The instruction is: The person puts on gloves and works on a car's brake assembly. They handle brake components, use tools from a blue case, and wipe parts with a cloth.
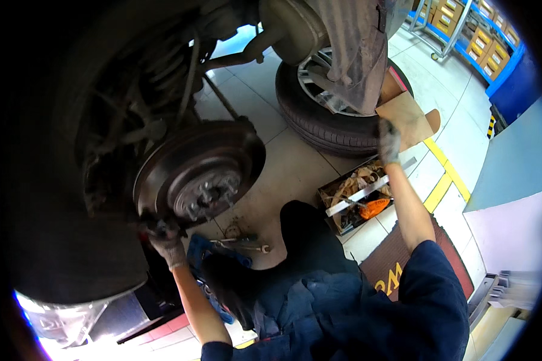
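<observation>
A rusty brake disc (pixel 156 174) with wheel studs at its hub fills the left of the view under a raised car. My left hand (pixel 167 248), in a grey glove, is at the disc's lower edge. Its fingers are bent round a dark part there, too shadowed to name. Out to the right my right hand (pixel 389 144), gloved too, is beside an opened cardboard box (pixel 408 115), at the near edge of a wheel with its tyre (pixel 331 137). Blur hides how its fingers lie, and whether it touches the box I cannot tell.
A tool box (pixel 345 224) with rags, an orange item (pixel 374 209) and a metal bar (pixel 358 195) across it stands below the tyre. Wrenches (pixel 247 245) lie by a blue tool case (pixel 197 249) near my knee. A brown mat (pixel 373 262) lies right; shelved boxes (pixel 488 51) stand behind.
</observation>
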Demonstrator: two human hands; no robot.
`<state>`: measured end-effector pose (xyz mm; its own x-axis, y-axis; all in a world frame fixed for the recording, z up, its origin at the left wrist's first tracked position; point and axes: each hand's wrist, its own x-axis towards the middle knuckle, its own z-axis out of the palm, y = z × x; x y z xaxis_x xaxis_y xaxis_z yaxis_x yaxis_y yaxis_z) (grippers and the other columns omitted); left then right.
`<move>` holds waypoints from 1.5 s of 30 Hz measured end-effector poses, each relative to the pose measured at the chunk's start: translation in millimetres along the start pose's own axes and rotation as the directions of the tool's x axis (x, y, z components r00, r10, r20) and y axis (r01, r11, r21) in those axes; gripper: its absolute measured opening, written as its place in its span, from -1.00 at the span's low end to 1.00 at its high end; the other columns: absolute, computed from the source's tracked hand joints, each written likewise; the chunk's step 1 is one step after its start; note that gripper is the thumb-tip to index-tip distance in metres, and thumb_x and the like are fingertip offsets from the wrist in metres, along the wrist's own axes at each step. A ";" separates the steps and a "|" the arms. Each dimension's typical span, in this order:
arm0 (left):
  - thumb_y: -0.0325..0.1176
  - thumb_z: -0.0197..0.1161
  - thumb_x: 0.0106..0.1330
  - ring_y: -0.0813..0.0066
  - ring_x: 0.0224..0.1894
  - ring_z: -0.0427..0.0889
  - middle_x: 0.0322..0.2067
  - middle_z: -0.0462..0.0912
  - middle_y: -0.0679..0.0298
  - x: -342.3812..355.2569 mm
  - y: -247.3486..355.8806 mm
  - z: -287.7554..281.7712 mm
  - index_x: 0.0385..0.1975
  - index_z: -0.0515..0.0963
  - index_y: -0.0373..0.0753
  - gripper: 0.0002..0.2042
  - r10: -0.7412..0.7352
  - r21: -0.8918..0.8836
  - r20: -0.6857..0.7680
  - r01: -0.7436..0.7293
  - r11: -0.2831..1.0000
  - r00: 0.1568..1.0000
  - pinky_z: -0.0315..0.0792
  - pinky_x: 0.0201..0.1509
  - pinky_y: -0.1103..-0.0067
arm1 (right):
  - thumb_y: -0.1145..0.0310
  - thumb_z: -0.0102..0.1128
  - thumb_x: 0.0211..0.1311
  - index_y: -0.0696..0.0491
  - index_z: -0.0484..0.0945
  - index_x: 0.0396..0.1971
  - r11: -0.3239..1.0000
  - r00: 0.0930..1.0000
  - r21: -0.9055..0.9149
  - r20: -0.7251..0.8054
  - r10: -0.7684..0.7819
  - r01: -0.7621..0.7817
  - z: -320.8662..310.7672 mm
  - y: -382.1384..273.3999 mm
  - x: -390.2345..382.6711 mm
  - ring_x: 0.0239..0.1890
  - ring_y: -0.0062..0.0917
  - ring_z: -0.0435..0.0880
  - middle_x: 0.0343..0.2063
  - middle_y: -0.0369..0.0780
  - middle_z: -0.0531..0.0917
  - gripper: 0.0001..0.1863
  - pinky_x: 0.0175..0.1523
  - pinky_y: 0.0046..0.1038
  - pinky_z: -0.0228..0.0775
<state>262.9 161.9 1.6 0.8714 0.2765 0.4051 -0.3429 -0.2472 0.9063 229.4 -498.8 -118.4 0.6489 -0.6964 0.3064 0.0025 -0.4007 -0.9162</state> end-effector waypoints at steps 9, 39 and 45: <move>-0.22 0.14 0.39 0.44 -0.08 0.46 -0.10 0.52 0.27 4.7 -22.1 -71.2 -0.07 0.42 -0.27 -0.73 -0.016 0.216 -0.019 0.020 0.976 1.000 0.43 -0.02 0.43 | -0.07 -0.04 0.25 0.07 0.47 0.10 0.767 0.954 -0.580 -0.061 0.295 -0.274 60.2 -28.6 152.1 0.14 -0.04 0.49 0.04 0.08 0.54 -0.41 0.21 -0.21 0.33; -0.16 0.34 0.24 0.56 -0.23 0.51 -0.25 0.54 0.34 -8.5 3.8 -34.4 -0.03 0.39 -0.23 -0.57 -0.186 -0.226 0.062 0.196 0.954 0.981 0.47 -0.13 0.52 | 0.31 -0.02 0.37 0.09 0.56 -0.36 0.940 0.954 0.301 -0.293 -0.070 0.161 -37.7 -29.2 7.5 -0.25 -0.54 0.54 -0.34 -0.29 0.59 -0.78 -0.06 -0.45 0.42; 0.28 0.19 0.17 0.12 0.18 0.49 0.12 0.46 -0.10 -5.6 65.6 -37.4 0.29 0.18 -0.14 -0.19 -0.285 0.434 0.158 0.193 0.880 0.945 0.46 0.09 0.34 | 0.12 0.18 0.28 0.16 0.41 -0.19 0.871 0.968 0.473 -0.250 -0.014 0.135 -26.4 -211.0 -164.2 -0.12 -0.41 0.55 -0.17 -0.16 0.55 -0.62 0.05 -0.34 0.44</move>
<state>222.4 178.8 63.3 0.9770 0.1852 0.1056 0.0185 -0.5671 0.8234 102.2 -315.6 31.5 0.4378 -0.8174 0.3744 0.4499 -0.1613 -0.8784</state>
